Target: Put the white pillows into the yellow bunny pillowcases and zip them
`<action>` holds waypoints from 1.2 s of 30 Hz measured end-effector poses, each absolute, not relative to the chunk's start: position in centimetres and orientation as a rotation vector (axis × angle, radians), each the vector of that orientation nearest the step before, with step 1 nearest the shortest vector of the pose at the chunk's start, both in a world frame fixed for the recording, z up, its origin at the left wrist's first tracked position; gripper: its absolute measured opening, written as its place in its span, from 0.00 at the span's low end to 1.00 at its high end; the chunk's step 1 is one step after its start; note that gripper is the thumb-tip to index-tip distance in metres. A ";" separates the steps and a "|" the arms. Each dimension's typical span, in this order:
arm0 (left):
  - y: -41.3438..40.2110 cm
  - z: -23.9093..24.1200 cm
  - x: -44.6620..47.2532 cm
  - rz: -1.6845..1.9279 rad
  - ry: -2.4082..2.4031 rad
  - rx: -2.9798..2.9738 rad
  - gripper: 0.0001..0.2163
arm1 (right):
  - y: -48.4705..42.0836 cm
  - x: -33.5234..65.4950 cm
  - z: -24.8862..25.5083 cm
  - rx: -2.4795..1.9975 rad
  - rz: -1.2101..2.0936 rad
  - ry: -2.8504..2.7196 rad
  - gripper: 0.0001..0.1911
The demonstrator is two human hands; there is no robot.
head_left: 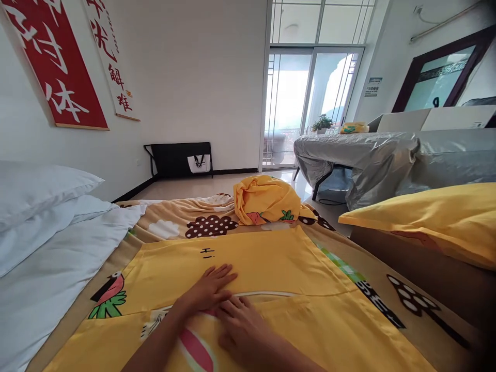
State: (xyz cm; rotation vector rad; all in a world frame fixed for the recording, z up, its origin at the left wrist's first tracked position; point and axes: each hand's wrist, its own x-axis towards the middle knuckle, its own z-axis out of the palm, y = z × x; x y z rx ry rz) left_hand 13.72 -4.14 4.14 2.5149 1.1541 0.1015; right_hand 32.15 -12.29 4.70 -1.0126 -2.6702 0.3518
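A yellow printed cloth [271,258], perhaps a pillowcase, lies spread flat on a tan patterned bedsheet [174,222]. My left hand [211,287] rests flat on the yellow cloth with its fingers stretched out. Just to its right, my right hand [242,330] lies palm down on the same cloth, fingers extended along a fold. The two hands touch each other near the cloth's middle. Neither hand holds anything.
A bunched yellow cloth [265,199] sits at the bed's far end. White pillows [34,196] and white bedding lie at the left. A yellow pillow [434,222] rests at the right. Behind it stands furniture under grey plastic [372,155], and glass doors beyond.
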 end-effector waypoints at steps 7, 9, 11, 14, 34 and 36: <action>-3.5 5.1 13.0 0.034 1.189 2.485 0.29 | -11.7 31.6 3.7 -0.883 0.123 -2.763 0.08; -3.5 5.0 13.0 0.022 1.273 2.477 0.31 | -11.9 31.7 3.9 -0.923 0.173 -2.748 0.07; -3.3 5.0 13.0 -0.017 1.336 2.466 0.35 | -12.2 31.9 4.4 -1.021 0.254 -2.671 0.08; -2.6 5.1 13.0 -0.097 1.371 2.427 0.40 | -12.4 32.2 5.2 -1.137 0.345 -2.597 0.13; 2.8 4.9 13.1 0.013 1.711 2.341 0.38 | -10.6 31.7 2.2 -0.360 0.540 -2.914 0.04; 3.1 4.9 13.2 0.047 1.764 2.343 0.37 | -11.2 31.6 2.7 -0.403 0.586 -2.996 0.08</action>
